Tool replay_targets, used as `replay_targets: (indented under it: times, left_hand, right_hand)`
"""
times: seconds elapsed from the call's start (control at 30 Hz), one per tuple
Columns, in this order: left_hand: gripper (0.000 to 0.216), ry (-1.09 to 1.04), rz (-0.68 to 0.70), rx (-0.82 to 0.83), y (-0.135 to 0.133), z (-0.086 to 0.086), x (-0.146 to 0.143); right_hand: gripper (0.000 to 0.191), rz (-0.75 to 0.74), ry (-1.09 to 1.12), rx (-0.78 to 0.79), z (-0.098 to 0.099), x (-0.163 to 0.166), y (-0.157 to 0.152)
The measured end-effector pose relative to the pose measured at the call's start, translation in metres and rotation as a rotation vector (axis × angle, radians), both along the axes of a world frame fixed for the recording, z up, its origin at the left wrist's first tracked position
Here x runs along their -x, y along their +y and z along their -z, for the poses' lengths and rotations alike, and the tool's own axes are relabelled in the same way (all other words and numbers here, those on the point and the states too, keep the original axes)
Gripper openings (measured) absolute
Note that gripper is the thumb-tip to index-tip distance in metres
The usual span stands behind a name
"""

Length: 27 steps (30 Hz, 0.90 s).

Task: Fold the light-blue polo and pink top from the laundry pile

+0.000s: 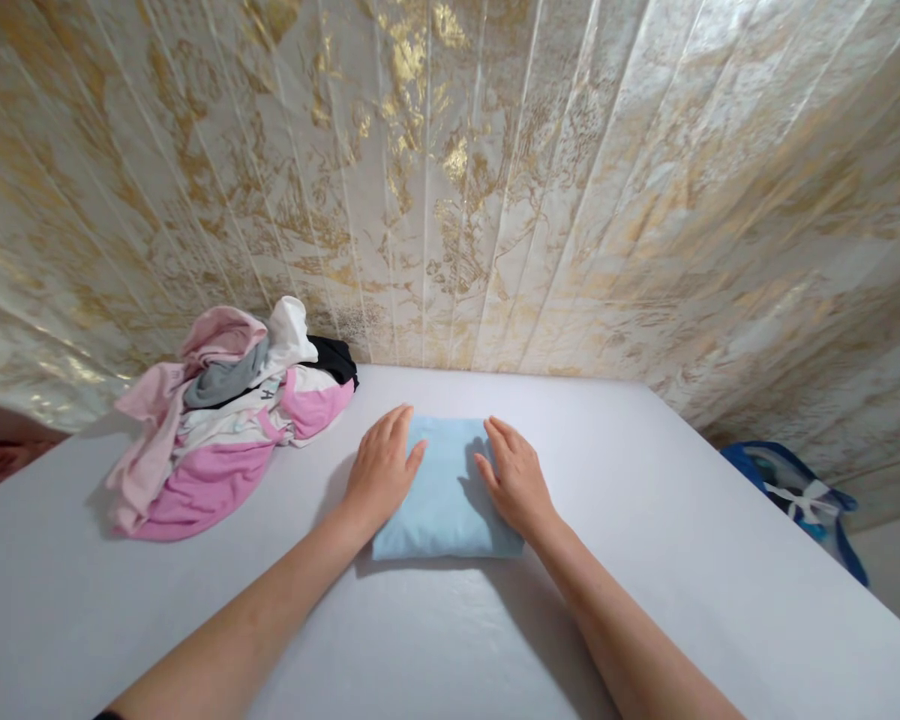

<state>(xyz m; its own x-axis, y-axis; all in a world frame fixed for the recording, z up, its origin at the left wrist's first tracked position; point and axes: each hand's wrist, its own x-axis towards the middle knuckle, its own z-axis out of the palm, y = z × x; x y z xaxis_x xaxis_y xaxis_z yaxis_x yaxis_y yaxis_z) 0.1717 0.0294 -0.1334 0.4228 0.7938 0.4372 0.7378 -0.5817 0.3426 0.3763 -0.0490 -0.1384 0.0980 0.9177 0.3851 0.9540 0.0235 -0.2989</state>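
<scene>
Left fingers (pixel 399 428) stretched out flat and close together, nothing gripped, tips pointing away toward the wall (pixel 495 180), lying along the left edge of the blue cloth (pixel 446 490). Thumb angled inward onto the cloth's top. Right fingers (pixel 504 440) likewise straight and relaxed, not curled, laid flat on the cloth's right part, thumb pointing toward the left one. A bare strip of blue between the two thumbs.

Left hand (pixel 381 470) palm down, partly on the cloth, partly over the table (pixel 645 560) just beside it. Right hand (pixel 517 482) palm down too, resting on the cloth near its right edge. Both forearms bare, running back toward the lower frame, one from lower left, the other from lower right.

Cloth folded into a small thick rectangle, light blue, flat on the table near the middle, a little closer to the far edge than to the near one. Shadow along its near edge.

Table pale grey-white, smooth. At its far left, well apart from the cloth, a loose pile of clothes (pixel 217 420): pink, white, grey, with something black at the back, close against the wall. Wall panelled, cream with gold marbling, upright behind the table. Beyond the table's right edge, lower down, a blue bag (pixel 795 495) with white straps, partly hidden.
</scene>
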Motion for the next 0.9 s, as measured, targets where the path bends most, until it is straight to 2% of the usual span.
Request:
replay_targets:
  times: [0.07,0.13,0.23,0.4,0.57,0.73,0.8,0.9]
  left_hand:
    - [0.054,0.104,0.147,0.026,-0.008,0.004,-0.007]
    - [0.059,0.203,0.232,0.090,-0.011,0.013,-0.010]
    - [0.063,0.286,0.245,0.150,-0.010,0.026,-0.010]
    - [0.063,0.269,0.219,0.120,-0.007,0.035,-0.007]
    - [0.061,0.252,0.231,0.166,-0.004,0.023,-0.009]
    - [0.050,0.228,0.217,0.069,0.017,-0.001,-0.026]
    - [0.048,0.267,0.199,0.089,0.029,0.000,-0.034]
    - [0.047,0.299,0.161,0.173,0.042,0.012,-0.040]
  right_hand:
    - [0.052,-0.045,-0.045,0.117,0.000,0.007,-0.001]
    - [0.054,-0.053,-0.062,0.230,0.004,0.010,0.000]
    - [0.059,-0.032,-0.060,0.329,0.012,0.008,0.002]
    - [0.065,0.053,-0.051,0.333,0.021,0.004,0.004]
    - [0.063,0.135,-0.018,0.304,0.018,0.001,0.003]
    - [0.058,0.135,-0.022,0.224,0.001,-0.007,0.010]
    - [0.058,0.074,-0.042,0.226,-0.003,-0.008,0.018]
    - [0.058,-0.005,-0.046,0.293,0.003,-0.009,0.029]
